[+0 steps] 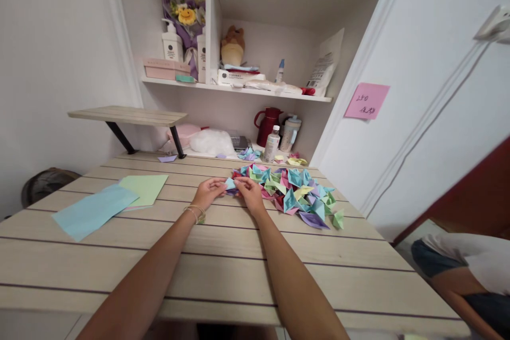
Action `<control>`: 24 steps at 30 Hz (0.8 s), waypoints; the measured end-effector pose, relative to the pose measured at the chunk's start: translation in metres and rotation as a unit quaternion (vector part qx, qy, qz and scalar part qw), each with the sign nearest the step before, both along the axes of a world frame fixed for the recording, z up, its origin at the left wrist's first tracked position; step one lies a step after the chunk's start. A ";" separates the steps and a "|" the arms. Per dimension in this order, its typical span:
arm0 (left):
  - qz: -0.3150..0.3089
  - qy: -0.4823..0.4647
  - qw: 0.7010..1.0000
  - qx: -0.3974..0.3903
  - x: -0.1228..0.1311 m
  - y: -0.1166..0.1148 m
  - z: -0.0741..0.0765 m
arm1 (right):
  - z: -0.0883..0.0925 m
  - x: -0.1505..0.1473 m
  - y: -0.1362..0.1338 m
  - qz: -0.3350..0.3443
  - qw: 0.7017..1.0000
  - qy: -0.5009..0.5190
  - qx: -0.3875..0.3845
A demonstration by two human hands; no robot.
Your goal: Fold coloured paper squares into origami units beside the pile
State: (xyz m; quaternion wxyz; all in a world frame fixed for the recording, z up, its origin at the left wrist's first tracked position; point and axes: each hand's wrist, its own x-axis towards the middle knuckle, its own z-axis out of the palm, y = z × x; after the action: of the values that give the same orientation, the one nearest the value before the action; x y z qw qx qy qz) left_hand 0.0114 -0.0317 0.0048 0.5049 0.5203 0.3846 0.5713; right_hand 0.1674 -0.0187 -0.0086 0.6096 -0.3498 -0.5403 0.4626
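Observation:
Between my two hands is a small piece of folded light-blue paper [230,184], pinched at both sides just above the table. My left hand [209,192], with bracelets at its wrist, is closed on the paper's left edge. My right hand [250,193] grips the right edge with thumb and fingers. Close behind and to the right lies a heap of folded paper boats [292,191] in blue, green, pink, purple and yellow. Over on the left, sheets of blue paper [93,210] and green paper [147,188] lie flat, partly overlapping.
A slatted wooden table [223,271] spans the view. Along its back stand a bottle [271,144], a red jug [268,125] and a tumbler [290,133]. A small raised stand [127,115] is at the back left. Another person [466,271] is at the right.

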 end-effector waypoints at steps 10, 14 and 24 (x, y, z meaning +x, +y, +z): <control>-0.022 0.016 0.999 -0.031 0.002 0.001 -0.005 | -0.007 0.002 0.005 -0.012 0.998 -0.056 0.004; -0.021 0.028 0.999 -0.032 0.002 0.002 -0.005 | -0.007 0.003 0.005 -0.014 0.996 -0.086 0.027; -0.048 -0.015 0.997 -0.060 -0.003 0.005 -0.006 | 0.003 0.002 -0.004 -0.005 0.999 -0.046 0.023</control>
State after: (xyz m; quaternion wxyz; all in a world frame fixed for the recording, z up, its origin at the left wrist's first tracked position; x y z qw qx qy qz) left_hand 0.0085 -0.0268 -0.0014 0.5675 0.4986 0.3852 0.5301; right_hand 0.1691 -0.0227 -0.0054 0.5944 -0.3595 -0.5762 0.4306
